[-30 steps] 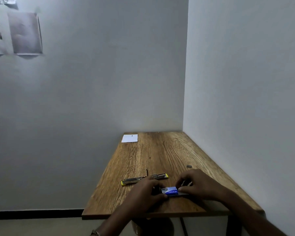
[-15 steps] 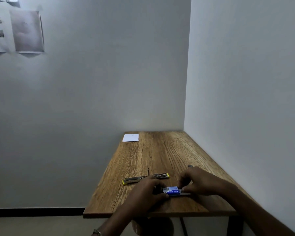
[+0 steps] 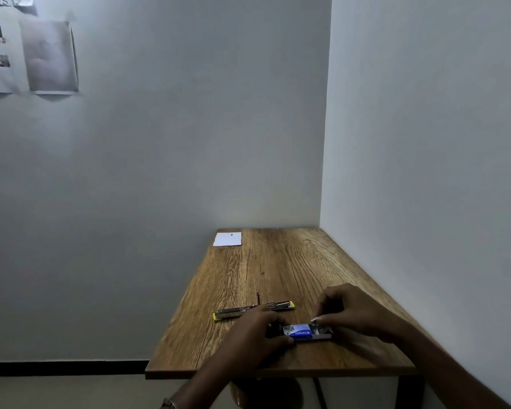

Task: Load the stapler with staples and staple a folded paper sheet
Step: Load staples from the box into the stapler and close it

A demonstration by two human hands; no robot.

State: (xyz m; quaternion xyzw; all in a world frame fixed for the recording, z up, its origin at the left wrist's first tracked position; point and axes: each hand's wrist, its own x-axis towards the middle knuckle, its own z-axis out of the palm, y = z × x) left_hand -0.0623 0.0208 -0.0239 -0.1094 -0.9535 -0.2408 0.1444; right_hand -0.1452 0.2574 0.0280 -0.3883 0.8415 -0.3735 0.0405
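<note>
A small blue staple box [image 3: 302, 332] lies near the front of the wooden table [image 3: 278, 270], its inner tray slid out to the right. My left hand [image 3: 257, 332] grips the box's left end. My right hand [image 3: 351, 312] pinches at the open tray end; whether it holds staples I cannot tell. Just behind my left hand lies the stapler [image 3: 252, 310], opened out flat, metal with yellow ends. A white folded paper sheet [image 3: 227, 239] rests at the far left corner of the table.
White walls close the table in at the back and along the right side. The table's front edge runs just below my hands. Printed sheets [image 3: 27, 54] hang on the wall at upper left. A round stool top [image 3: 266, 394] shows under the table.
The box's tray has slid further out to the right. My right hand's fingers have shifted to pinch at the exposed tray. The head view has shifted a little.
</note>
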